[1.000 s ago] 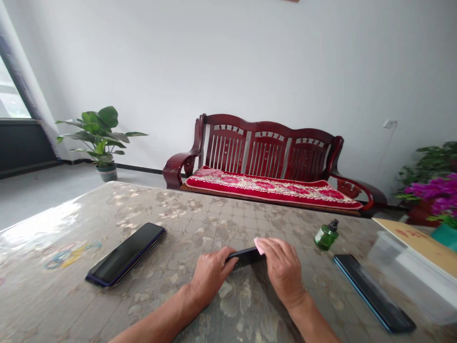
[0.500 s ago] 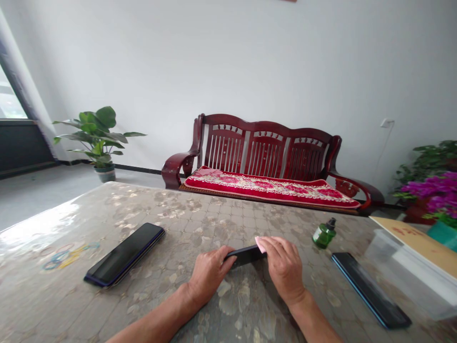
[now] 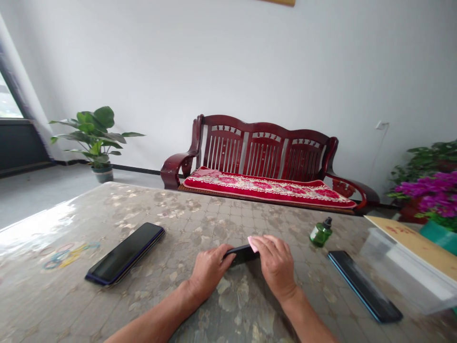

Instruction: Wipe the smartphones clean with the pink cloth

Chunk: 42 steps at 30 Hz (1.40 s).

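Note:
A dark phone (image 3: pixel 244 256) is held above the table, between my two hands. My left hand (image 3: pixel 211 267) grips its left end, thumb and fingers closed on it. At the phone's right end, my right hand (image 3: pixel 278 265) pinches a small pink cloth (image 3: pixel 252 244) against the edge. Another black phone (image 3: pixel 126 252), apparently on a stack, lies to the left. To the right lies a phone with a blue edge (image 3: pixel 364 286), near a small green bottle (image 3: pixel 320 233) with a black top.
Coloured rubber bands (image 3: pixel 64 256) lie at the table's left. A clear plastic box (image 3: pixel 400 267) with a tan sheet (image 3: pixel 410 243) on top stands at the right, beside purple flowers (image 3: pixel 437 190). Behind the table (image 3: pixel 171 209) is a red wooden bench (image 3: pixel 267 143).
My right hand and the pink cloth have shifted slightly left along the phone. The view has turned a little to the right.

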Each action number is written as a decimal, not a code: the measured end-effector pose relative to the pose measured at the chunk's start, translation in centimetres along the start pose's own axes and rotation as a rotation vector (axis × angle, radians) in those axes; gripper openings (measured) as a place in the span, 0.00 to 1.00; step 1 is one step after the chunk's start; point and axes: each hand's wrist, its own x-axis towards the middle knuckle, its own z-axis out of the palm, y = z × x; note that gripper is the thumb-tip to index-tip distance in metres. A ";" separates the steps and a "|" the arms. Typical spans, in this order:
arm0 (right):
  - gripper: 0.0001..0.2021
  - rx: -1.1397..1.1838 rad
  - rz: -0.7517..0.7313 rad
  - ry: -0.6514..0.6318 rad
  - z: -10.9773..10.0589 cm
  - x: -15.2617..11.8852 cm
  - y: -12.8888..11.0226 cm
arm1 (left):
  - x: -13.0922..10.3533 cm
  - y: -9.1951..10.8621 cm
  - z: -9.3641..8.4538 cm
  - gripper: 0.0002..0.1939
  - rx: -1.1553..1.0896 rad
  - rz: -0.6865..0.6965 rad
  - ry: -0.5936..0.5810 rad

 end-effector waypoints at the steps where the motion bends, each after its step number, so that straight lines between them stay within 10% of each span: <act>1: 0.13 -0.026 0.019 0.012 -0.1 -0.2 0.7 | 0.1 0.0 0.0 0.08 0.003 -0.004 -0.001; 13: 0.13 0.048 -0.063 -0.037 0.4 0.6 -2.8 | 0.0 0.3 -0.1 0.08 -0.007 0.066 0.024; 22: 0.12 -0.029 0.039 0.004 -0.6 -0.2 0.8 | 0.1 0.3 -0.3 0.09 0.013 0.020 0.003; 31: 0.14 0.067 -0.099 -0.036 0.5 0.8 -3.8 | 0.1 -0.1 0.1 0.08 -0.008 0.061 0.024; 42: 0.15 0.002 0.085 0.047 0.0 -1.1 3.3 | 0.2 0.1 -0.7 0.09 0.031 0.063 -0.005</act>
